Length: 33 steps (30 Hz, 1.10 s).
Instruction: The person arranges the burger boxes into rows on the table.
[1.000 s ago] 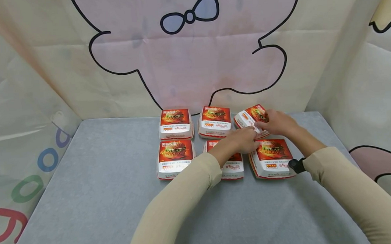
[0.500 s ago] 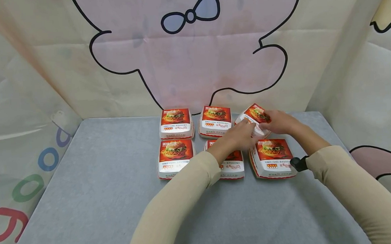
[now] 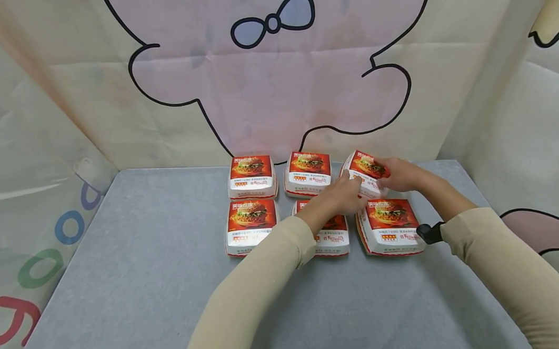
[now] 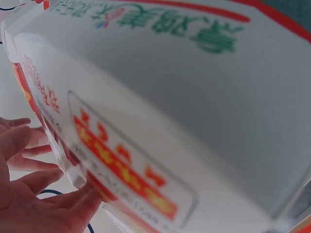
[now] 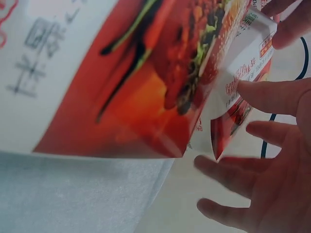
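Observation:
A red-and-white burger box (image 3: 368, 173) stands turned askew at the back right of two rows of similar boxes. My left hand (image 3: 341, 196) touches its left and front side, reaching over the front middle box (image 3: 332, 240). On its far right side lies my right hand (image 3: 403, 175), with the thumb near the top. In the left wrist view the left hand's fingers (image 4: 73, 201) are extended beside a box that fills the view. The right wrist view shows the right hand's fingers (image 5: 262, 174) spread near a box corner; some contact is hidden.
The front right burger box (image 3: 390, 226) sits under the right forearm. More boxes stand to the left: back middle (image 3: 307, 173), back left (image 3: 251, 177) and front left (image 3: 250, 226). A grey table (image 3: 147, 271) meets a printed cloth wall (image 3: 275, 90) behind the boxes.
The back right burger box has turned and shifted slightly right, now less askew. My left hand has moved up and left along it; my right hand has gone slightly right.

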Tool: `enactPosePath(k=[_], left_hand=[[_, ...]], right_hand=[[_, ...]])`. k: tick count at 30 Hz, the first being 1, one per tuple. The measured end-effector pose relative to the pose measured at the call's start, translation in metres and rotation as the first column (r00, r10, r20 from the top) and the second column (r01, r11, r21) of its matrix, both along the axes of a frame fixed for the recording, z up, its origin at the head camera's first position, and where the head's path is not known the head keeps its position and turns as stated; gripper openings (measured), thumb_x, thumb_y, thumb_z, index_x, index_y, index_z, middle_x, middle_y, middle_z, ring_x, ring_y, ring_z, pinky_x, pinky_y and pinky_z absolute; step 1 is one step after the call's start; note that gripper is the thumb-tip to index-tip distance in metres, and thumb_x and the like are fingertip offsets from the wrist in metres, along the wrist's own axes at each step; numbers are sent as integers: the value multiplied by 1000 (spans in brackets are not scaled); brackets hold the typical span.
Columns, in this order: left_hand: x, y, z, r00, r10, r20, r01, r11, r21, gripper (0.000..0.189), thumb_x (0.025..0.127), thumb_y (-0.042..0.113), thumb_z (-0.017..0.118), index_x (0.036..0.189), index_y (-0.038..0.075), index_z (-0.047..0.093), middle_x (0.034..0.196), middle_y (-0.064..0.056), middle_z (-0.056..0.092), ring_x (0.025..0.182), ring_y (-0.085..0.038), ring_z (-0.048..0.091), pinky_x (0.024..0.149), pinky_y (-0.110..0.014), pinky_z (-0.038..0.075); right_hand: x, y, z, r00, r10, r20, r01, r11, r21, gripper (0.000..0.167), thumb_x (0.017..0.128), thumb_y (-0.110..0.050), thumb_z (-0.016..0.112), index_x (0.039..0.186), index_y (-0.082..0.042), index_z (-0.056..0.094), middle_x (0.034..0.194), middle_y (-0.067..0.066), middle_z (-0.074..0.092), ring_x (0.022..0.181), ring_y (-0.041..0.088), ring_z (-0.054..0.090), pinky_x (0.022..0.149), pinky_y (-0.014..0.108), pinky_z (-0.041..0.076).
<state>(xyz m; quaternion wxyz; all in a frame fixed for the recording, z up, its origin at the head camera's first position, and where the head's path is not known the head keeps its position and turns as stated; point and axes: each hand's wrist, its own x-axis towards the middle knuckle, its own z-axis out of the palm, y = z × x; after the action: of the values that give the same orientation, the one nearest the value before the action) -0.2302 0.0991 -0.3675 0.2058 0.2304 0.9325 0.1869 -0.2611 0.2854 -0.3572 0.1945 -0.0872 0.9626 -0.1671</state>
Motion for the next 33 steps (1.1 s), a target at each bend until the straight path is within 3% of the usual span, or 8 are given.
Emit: enactPosePath(k=[7, 13, 20, 26, 33], left_hand=[[0, 0, -2, 998, -24, 52, 26, 999, -36, 56, 101, 43, 54, 151, 21, 42, 159, -5, 30, 131, -20, 44, 113, -40, 32], [0, 1, -3, 997, -43, 71, 46, 998, -39, 55, 100, 42, 55, 150, 21, 43, 163, -5, 24, 128, -19, 45, 117, -41, 25], [1, 0, -5, 996, -61, 64, 63, 997, -35, 52, 101, 41, 53, 148, 20, 45, 159, -7, 28, 110, -20, 50, 99, -36, 41], [0, 0, -6, 995, -92, 29, 93, 995, -37, 52, 102, 41, 52, 148, 19, 46, 150, -2, 41, 114, -15, 49, 99, -32, 43], [-2, 1, -4, 990, -140, 33, 142, 989, -43, 53, 102, 41, 51, 151, 20, 43, 153, 1, 38, 123, -11, 46, 107, -31, 37]], right_hand=[[3, 2, -1, 999, -36, 37, 37, 998, -43, 71, 95, -10, 58, 150, 14, 19, 143, 40, 33, 123, 54, 40, 102, 69, 35], [3, 2, -1, 998, -35, 48, 37, 999, -36, 69, 96, -7, 55, 151, 13, 18, 143, 40, 33, 123, 54, 40, 102, 69, 34], [3, 1, 0, 998, -46, 53, 48, 999, -22, 69, 96, -5, 54, 153, 10, 17, 148, 41, 25, 130, 57, 31, 103, 71, 29], [2, 3, -2, 998, -52, 39, 52, 999, 5, 68, 95, -2, 52, 152, 10, 17, 148, 42, 24, 131, 57, 30, 104, 71, 29], [2, 4, -2, 999, -39, 1, 39, 999, 13, 65, 95, 0, 48, 151, 13, 18, 145, 41, 30, 121, 52, 39, 103, 69, 33]])
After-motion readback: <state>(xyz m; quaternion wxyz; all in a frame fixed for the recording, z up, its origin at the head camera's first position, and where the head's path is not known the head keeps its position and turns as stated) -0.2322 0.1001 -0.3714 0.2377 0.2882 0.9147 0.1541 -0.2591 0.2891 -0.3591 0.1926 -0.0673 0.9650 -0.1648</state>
